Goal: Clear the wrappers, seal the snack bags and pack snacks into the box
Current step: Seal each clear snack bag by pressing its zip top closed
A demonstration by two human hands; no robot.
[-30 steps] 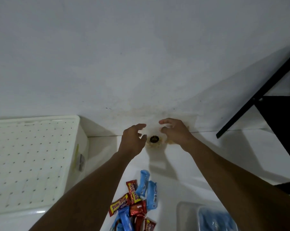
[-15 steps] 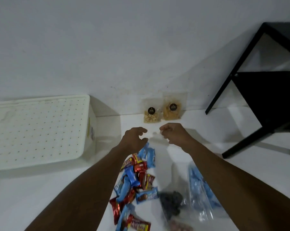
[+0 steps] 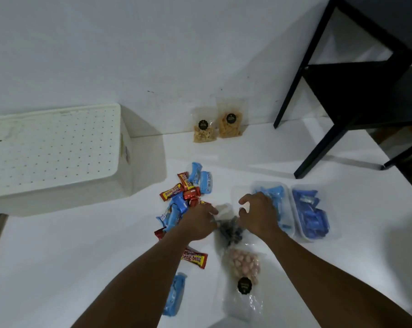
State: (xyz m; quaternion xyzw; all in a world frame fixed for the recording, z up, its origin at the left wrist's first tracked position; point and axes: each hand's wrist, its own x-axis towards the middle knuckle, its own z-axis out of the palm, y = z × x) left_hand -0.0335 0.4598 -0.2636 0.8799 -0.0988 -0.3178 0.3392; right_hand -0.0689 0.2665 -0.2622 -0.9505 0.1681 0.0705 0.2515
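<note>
as we look down at the white floor (image 3: 58, 256), our left hand (image 3: 198, 223) and right hand (image 3: 259, 216) meet over a clear bag of dark snacks (image 3: 231, 230). the hands have curled fingers at the bag's crumpled top, but we cannot tell whether either one pinches the plastic or only hovers at it. just below it lies a second clear bag, of pale round nuts (image 3: 244, 263), with a black sticker. under our left wrist spreads a pile of red and blue candy bars (image 3: 188, 190); one red bar (image 3: 195, 258) and one blue bar (image 3: 175, 294) lie apart, nearer us. beside our right hand sit two clear tubs of blue packets, the first (image 3: 289, 223) partly hidden by that hand, the second (image 3: 316, 239) touching it on the far side. the white dotted box (image 3: 53, 150) stands to the left, bottom up. two small bags of yellow snacks (image 3: 203, 131) (image 3: 230, 124) lean on the wall. a black table (image 3: 356, 86) stands at the right.
</note>
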